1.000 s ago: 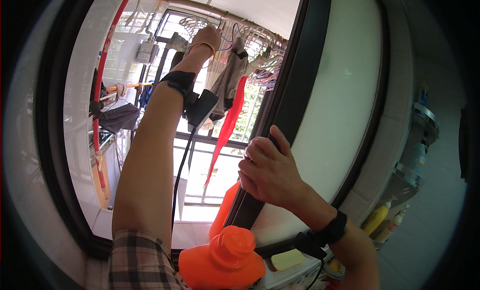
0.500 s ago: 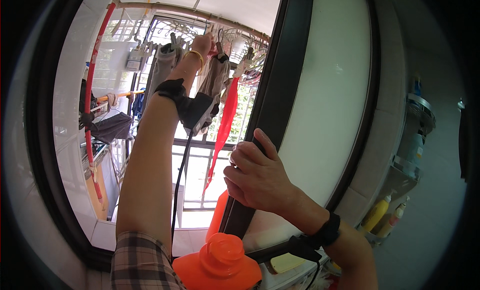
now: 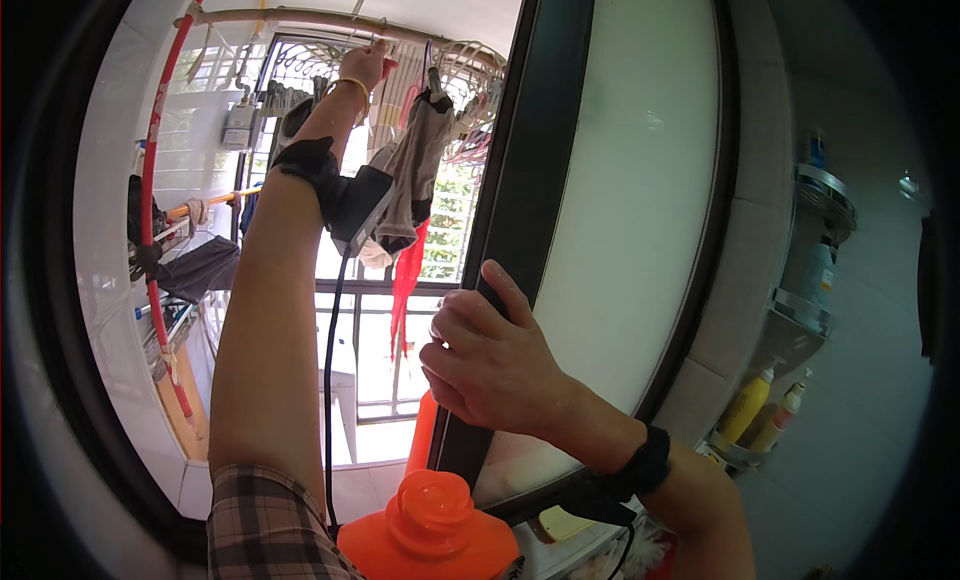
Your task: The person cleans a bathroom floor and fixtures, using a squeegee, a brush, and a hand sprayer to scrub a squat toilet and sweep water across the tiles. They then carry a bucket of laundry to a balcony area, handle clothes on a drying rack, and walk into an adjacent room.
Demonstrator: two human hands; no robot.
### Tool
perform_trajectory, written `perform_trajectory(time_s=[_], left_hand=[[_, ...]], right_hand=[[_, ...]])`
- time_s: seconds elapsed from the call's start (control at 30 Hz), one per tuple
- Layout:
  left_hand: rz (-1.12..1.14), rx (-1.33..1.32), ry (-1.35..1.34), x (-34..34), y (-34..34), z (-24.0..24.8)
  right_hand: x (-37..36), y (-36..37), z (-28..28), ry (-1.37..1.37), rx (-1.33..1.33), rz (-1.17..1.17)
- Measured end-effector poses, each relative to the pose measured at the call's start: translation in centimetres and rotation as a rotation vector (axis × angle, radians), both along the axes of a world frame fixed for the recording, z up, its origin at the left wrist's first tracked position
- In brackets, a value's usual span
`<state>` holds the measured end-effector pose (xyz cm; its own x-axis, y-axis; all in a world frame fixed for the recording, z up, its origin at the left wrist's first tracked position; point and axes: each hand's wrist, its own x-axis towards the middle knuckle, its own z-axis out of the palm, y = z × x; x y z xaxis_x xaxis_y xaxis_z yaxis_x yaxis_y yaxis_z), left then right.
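My left hand [image 3: 368,65] is raised high, just under a bamboo pole [image 3: 440,38]. Its fingers are closed at the hook [image 3: 382,28] of a clothes hanger, whose body is mostly hidden behind my hand and arm. Close to that hand hang a grey garment [image 3: 415,165] on a clip and, lower down, a long red cloth [image 3: 405,290]. My right hand [image 3: 490,350] grips the edge of a dark frame [image 3: 525,160] around a frosted pane, its thumb extended along the frame. Dark straps with small devices sit on both my wrists.
Below my hands stands a bright orange bottle-shaped container [image 3: 430,530]. Several wire hangers [image 3: 475,75] crowd the pole's right part. A red pole [image 3: 155,170] stands at the left, beside a dark cloth [image 3: 200,268]. Corner shelves [image 3: 800,315] with bottles are at the right.
My left hand has risen a little towards the pole. The hanging pieces have turned, and the red cloth now hangs partly behind the grey garment. The right hand keeps its hold; the view has shifted slightly right.
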<state>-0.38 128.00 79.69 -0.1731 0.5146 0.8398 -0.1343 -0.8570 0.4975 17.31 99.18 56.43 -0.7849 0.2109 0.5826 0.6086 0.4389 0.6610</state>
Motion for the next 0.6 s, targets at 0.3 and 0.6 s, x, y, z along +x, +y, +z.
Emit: perform_trajectory(time_s=[0.3, 0.6], left_hand=[[-0.068, -0.215, -0.051, 0.7, 3.9, -4.3], [0.967, 0.136, 0.861, -2.2, -2.9, -9.9]], right_hand=[[-0.1, 0.4, -0.8, 0.009, -0.014, -0.002], [-0.7, 0.5, -1.0, 0.088, 0.099, 0.075]])
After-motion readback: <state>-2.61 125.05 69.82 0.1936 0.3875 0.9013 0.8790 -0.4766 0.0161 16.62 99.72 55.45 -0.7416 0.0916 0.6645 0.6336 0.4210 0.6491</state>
